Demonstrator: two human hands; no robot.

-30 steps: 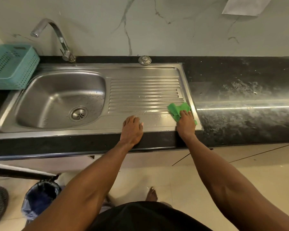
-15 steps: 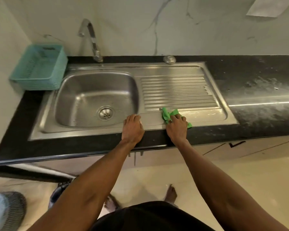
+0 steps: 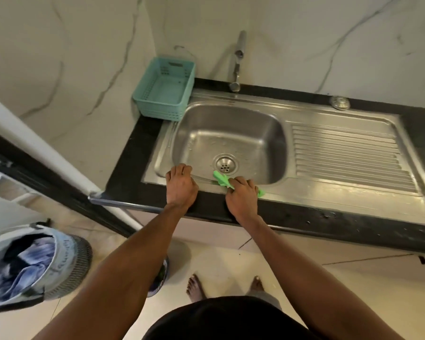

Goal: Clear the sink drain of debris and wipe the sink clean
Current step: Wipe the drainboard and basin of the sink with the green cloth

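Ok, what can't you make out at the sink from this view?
- Cloth: mostly hidden under the right hand.
- Drain holes: too small to tell if debris remains.
- Sink front wall: hidden by its own rim.
- Left hand: its palm side is hidden.
- Counter: cut off at the right edge.

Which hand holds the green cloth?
The right hand grips the green cloth on the sink's front rim; the left hand rests there bare.
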